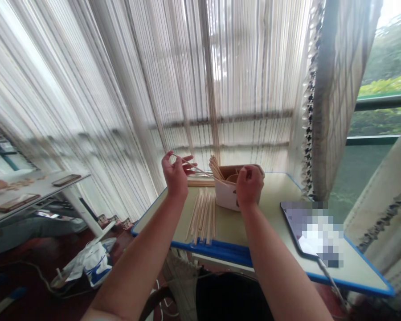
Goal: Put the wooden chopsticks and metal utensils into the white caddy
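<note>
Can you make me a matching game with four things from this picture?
Things:
1. Box
2. Left hand
3. Tablet
4. Table edge

Matches:
A. Blue
B. Holds a thin stick
C. White outside, brown inside
D. Lies to the right of the box

Right pairs: 1-C, 2-B, 3-D, 4-A

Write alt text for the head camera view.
A person's left hand holds a thin, pale wooden stick; the curled right hand hides part of a white, open-topped box holding more sticks. Loose sticks lie on a beige, blue-edged table, before striped, sheer curtains.
</note>
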The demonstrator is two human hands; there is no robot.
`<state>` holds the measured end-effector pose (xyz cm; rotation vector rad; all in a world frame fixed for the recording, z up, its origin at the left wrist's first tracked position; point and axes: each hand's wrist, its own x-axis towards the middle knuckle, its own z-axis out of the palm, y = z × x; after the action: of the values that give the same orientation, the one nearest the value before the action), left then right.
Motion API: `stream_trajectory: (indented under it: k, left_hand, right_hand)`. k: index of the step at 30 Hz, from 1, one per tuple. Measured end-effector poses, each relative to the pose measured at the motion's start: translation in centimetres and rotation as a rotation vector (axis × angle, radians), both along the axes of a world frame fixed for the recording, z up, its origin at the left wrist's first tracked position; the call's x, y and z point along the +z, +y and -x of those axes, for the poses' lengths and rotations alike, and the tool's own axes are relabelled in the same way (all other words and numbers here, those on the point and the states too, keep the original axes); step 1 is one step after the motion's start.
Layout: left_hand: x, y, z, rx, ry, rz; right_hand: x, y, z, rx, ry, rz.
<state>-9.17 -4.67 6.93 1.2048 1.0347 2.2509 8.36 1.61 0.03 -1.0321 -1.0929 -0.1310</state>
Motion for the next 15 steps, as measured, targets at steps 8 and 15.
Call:
stream_trajectory:
  k: [8,15]
  left_hand:
    - [3.6,2.5,-1.7,0.112,0.357,-0.189]
    - [1.5,3.6,-1.6,0.245,0.763,-0.118]
  right_hand:
    - [-0.3,0.3,0.0,-0.010,0.002,-0.027]
    - [-0.4,0.3,-0.1,0.002,-0.012,-0.015]
